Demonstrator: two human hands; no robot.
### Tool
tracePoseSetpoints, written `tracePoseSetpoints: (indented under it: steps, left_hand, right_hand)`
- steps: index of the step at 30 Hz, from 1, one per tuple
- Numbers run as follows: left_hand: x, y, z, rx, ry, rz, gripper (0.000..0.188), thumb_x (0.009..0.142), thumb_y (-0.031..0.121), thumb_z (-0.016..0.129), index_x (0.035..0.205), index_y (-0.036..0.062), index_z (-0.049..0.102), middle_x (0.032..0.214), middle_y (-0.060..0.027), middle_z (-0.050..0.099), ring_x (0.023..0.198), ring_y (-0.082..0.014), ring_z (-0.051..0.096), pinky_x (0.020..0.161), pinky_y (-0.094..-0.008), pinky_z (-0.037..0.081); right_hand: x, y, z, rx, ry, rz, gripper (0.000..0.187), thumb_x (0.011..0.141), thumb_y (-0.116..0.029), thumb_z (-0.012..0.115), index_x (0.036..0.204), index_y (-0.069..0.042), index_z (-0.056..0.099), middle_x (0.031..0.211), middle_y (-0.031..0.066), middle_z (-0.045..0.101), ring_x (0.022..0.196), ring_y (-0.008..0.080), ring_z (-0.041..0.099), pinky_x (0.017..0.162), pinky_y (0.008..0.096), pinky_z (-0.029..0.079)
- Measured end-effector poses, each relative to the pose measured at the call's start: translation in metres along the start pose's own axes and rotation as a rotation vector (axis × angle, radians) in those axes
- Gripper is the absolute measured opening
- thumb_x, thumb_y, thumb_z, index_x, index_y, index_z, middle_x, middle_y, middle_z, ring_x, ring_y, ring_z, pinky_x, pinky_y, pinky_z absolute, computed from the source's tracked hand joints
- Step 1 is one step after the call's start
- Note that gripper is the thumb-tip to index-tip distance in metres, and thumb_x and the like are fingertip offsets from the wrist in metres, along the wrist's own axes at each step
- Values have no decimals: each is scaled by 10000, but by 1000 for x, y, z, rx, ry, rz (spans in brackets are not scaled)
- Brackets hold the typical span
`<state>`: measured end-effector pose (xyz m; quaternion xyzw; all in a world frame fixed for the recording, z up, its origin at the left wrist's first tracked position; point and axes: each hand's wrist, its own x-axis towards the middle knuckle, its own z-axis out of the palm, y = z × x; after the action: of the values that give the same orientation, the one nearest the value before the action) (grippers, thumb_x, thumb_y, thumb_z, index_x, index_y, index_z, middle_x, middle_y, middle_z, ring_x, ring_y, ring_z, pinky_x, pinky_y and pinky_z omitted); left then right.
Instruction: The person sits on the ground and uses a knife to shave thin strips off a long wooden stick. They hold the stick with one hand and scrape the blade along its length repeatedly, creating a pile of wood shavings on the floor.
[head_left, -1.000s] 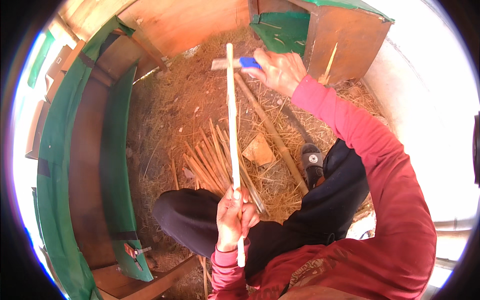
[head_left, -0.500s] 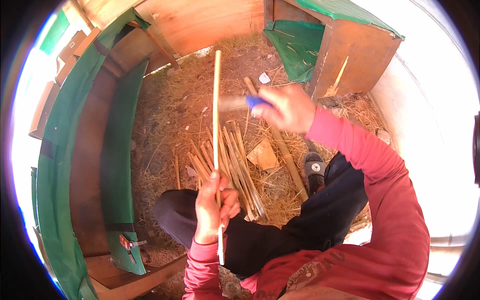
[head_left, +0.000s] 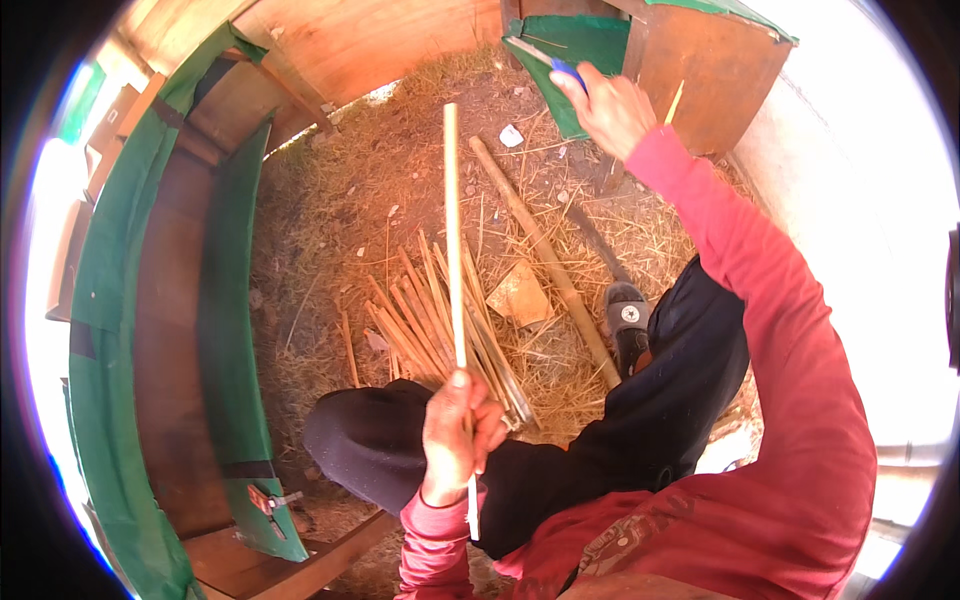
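Observation:
My left hand (head_left: 460, 428) is closed around the lower part of a long, thin bamboo strip (head_left: 455, 240), which stands nearly upright before me with a short end below the fist. Out to the upper right, my right hand (head_left: 612, 108) grips a knife (head_left: 545, 57) by its blue handle. The blade points up and left, apart from the strip, in front of the green-covered wooden box. Beyond my left hand, several split bamboo strips (head_left: 410, 320) lie in a loose bundle on the ground, partly hidden by the held strip.
A bamboo pole (head_left: 545, 255) lies across the straw-strewn ground, beside a flat wood piece (head_left: 520, 293). My sandalled foot (head_left: 627, 318) rests near it. A green-covered wooden frame (head_left: 235, 300) lines the left, with a small red-and-metal tool (head_left: 268, 498) on it. A wooden box (head_left: 710, 75) stands far right.
My right hand has swung up and away to the right with the knife, off the strip. My left hand and the strip have shifted slightly right and down in view.

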<state>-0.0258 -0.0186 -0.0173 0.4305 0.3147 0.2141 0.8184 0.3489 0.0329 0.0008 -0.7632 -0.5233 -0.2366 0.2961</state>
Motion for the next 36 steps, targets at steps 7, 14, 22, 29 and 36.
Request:
tracePoseSetpoints:
  steps: [7, 14, 22, 29, 36]
  left_hand:
    - [12, -3, 9, 91, 48, 136, 325, 1031, 318, 390, 785, 107, 416, 467, 34, 311, 312, -55, 255, 317, -213, 197]
    - [14, -1, 11, 27, 51, 120, 347, 1026, 335, 408, 758, 115, 384, 490, 38, 291, 314, -59, 241, 323, -221, 178]
    - [8, -24, 16, 82, -105, 89, 347, 1011, 358, 448, 768, 114, 405, 507, 47, 289, 343, -61, 253, 333, -217, 184]
    - [14, -15, 16, 28, 25, 183, 295, 1028, 300, 415, 810, 105, 456, 433, 18, 340, 310, -64, 262, 315, -215, 208]
    - [17, -23, 15, 123, 85, 247, 242, 1032, 257, 407, 857, 101, 467, 443, 30, 343, 330, -44, 258, 310, -204, 201]
  right_hand:
    - [-66, -74, -25, 472, -409, -499, 418, 934, -468, 538, 842, -61, 551, 478, 90, 483, 390, 264, 527, 381, 388, 383]
    - [-79, -81, -14, 363, -205, -566, 454, 879, -506, 588, 893, -53, 554, 529, 107, 538, 419, 324, 536, 390, 439, 397]
    - [16, 4, -24, -131, -38, 118, 458, 956, -464, 406, 947, -52, 606, 707, 131, 642, 721, 294, 662, 684, 422, 519]
    - [-24, 3, -9, 129, -214, -20, 433, 934, -520, 496, 887, -101, 594, 551, 126, 553, 518, 322, 597, 477, 440, 450]
    - [-75, -71, -14, 456, -338, -564, 373, 872, -450, 631, 830, -91, 541, 580, 90, 543, 457, 308, 555, 394, 415, 388]
